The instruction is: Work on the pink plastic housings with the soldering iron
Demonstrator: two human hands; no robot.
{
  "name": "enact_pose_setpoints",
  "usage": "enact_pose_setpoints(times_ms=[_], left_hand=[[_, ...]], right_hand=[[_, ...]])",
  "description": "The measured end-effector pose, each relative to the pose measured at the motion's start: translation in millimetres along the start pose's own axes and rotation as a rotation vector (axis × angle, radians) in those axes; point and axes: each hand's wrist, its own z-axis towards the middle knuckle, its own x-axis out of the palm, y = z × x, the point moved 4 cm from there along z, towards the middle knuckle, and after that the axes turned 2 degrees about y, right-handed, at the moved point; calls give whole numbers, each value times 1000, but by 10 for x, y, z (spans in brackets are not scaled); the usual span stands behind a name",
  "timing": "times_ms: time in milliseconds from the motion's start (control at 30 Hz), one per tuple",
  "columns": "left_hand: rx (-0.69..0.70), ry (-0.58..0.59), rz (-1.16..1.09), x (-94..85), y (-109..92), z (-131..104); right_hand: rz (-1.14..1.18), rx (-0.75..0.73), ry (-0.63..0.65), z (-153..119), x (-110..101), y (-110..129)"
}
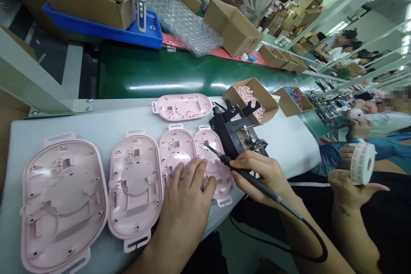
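Soldering under way: right hand [265, 175] grips soldering iron [244, 174] pen-style, tip inside the rightmost pink shell [214, 163] on the counter [290, 143]. Left hand [188, 199] presses flat, holding nothing, beside that shell. Next likely needs a steady tip and firm hold-down.

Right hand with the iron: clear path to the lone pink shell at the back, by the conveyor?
Probably not directly. The right hand holds the soldering iron at the near shells; the black fixture stands partly between it and the back shell.
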Motion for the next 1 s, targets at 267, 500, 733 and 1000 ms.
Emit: enact_pose_setpoints(times_ms=[267,500,733,1000], left_hand=[[-19,47,17,31,-35,-16],[17,133,-21,-583,18,-61],[-382,193,143,-1201,1108,638],[-510,323,-217,-654,2072,1239]], right_hand=[[-69,59,-175,141,-301,168],[-71,4,-167,1004,71,171],[17,-12,-173,1241,242,22],[-12,-75,-242,1344,223,57]])
